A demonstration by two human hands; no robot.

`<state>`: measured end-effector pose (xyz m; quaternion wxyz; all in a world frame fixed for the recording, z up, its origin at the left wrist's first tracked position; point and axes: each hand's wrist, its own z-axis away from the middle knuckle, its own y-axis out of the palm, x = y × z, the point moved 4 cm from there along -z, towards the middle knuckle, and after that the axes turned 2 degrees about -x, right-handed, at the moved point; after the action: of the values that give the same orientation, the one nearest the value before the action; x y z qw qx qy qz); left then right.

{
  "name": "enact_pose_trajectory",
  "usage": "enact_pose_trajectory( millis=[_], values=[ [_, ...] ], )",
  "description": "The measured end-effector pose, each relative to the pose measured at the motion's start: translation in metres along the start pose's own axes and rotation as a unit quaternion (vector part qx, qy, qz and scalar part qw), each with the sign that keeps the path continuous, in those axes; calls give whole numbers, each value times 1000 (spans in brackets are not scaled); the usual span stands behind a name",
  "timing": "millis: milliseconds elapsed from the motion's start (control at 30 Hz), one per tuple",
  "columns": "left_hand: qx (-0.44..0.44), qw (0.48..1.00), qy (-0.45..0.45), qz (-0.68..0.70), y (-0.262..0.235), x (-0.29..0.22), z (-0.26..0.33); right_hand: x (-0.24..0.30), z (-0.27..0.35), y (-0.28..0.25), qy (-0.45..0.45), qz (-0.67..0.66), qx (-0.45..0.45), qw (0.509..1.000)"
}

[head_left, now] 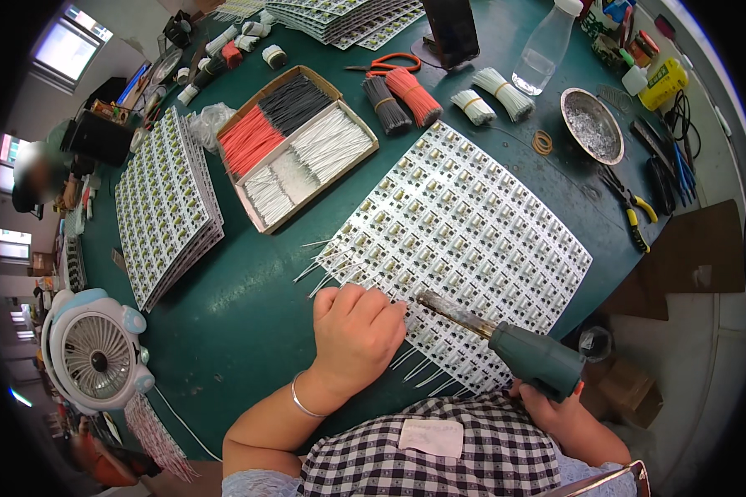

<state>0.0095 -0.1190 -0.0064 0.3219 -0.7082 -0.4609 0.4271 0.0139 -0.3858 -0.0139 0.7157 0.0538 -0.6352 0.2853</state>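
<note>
Spread with parts, the green table point(224, 331) carries a white circuit board point(481, 219) near its front edge, toward the right. The right hand point(553, 412) is wrapped around a soldering gun point(535, 359), its tip at the board. The left hand point(358, 335) curls just beside that tip, fingertips hidden, so I cannot tell whether they pinch anything.

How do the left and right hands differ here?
The left hand curls at the edge of the white circuit panel; the right hand grips a green soldering tool. A silvery bracelet circles the left wrist; none shows on the right. Both hands are ungloved.
</note>
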Motion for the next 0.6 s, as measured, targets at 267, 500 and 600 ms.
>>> enact_pose_trajectory(
  millis=[267, 500, 600],
  values=[
    [11, 1000, -2, -6, 0, -1, -1, 5, -5, 3, -34, 29, 49, 998],
    [24, 1000, -5, -9, 1, -1, -1, -3, 0, 4, 10, 1, 25, 1000],
    [26, 1000, -6, -12, 1, -2, -1, 0, 0, 5, -51, 103, 62, 991]
  ],
)
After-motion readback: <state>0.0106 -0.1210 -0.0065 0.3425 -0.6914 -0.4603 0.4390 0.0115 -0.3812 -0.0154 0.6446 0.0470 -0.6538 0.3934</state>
